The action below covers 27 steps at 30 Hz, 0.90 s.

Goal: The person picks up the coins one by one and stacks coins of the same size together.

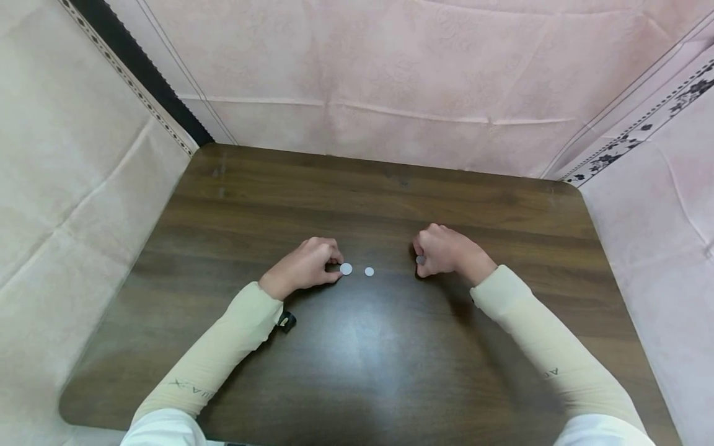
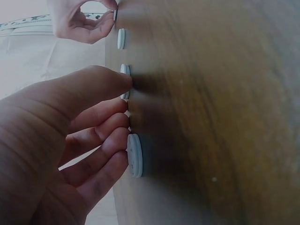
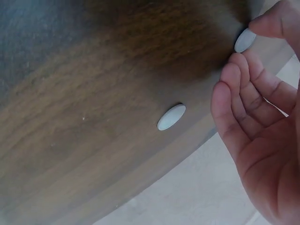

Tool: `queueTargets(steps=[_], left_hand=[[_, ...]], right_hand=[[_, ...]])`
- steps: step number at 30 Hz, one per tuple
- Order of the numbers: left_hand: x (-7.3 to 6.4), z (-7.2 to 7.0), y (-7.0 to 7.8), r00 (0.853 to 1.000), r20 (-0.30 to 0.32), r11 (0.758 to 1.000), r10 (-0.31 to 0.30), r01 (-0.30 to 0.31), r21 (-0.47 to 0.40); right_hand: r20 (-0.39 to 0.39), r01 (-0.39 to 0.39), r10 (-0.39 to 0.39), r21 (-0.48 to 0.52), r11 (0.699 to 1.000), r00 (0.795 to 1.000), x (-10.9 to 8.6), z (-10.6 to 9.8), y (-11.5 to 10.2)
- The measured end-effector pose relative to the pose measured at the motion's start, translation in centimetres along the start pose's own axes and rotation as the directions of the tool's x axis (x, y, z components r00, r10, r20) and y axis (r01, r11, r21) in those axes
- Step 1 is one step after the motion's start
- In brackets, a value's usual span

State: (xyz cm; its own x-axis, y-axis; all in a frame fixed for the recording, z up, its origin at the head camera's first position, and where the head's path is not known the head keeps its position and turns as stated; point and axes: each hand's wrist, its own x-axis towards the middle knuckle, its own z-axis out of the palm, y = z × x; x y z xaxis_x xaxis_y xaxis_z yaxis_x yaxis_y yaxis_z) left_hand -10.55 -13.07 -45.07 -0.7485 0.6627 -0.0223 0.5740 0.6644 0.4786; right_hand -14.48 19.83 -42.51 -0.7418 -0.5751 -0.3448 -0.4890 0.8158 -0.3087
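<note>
My left hand [image 1: 305,265] is low over the brown table, thumb and index fingertip at the edges of a flat white disc [image 1: 346,269]. The thumb partly covers that disc in the left wrist view. A larger-looking white disc [image 2: 135,155] stands beside my left little finger there, hidden in the head view. To the right lies a smaller white disc [image 1: 369,271], apart from both hands. My right hand [image 1: 444,251] pinches a pale disc [image 3: 245,40] between thumb and index fingertip, close over the table. Another pale disc [image 3: 171,116] lies left of my right fingertips in the right wrist view.
The dark brown wooden table [image 1: 357,384] has rounded corners, with pale pink fabric [image 1: 390,74] hanging behind its far edge. Pale fabric also flanks both sides. A small black device [image 1: 287,322] is at my left wrist.
</note>
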Motion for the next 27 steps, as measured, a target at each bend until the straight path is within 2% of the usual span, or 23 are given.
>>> queueTargets(steps=[5,9,16,27], left_hand=[[0.1,-0.1,0.1,1.0,0.002,1.0,-0.003,0.003,-0.004],[0.1,-0.1,0.2,1.0,0.001,1.0,-0.002,0.002,0.001],[0.0,0.0,-0.1,1.0,-0.007,1.0,0.006,-0.006,0.007],[0.0,0.1,-0.1,1.0,-0.012,1.0,0.003,-0.003,0.002]], right_hand=[[-0.006,0.002,-0.002,-0.051,0.999,1.0,0.2,0.1,-0.2],[-0.04,0.062,-0.065,-0.07,0.996,0.997,0.1,0.1,-0.8],[-0.092,0.174,-0.182,-0.096,0.98,0.979,0.0,0.2,-2.4],[-0.093,0.204,-0.213,-0.098,0.974,0.973,0.4,1.4,-3.6]])
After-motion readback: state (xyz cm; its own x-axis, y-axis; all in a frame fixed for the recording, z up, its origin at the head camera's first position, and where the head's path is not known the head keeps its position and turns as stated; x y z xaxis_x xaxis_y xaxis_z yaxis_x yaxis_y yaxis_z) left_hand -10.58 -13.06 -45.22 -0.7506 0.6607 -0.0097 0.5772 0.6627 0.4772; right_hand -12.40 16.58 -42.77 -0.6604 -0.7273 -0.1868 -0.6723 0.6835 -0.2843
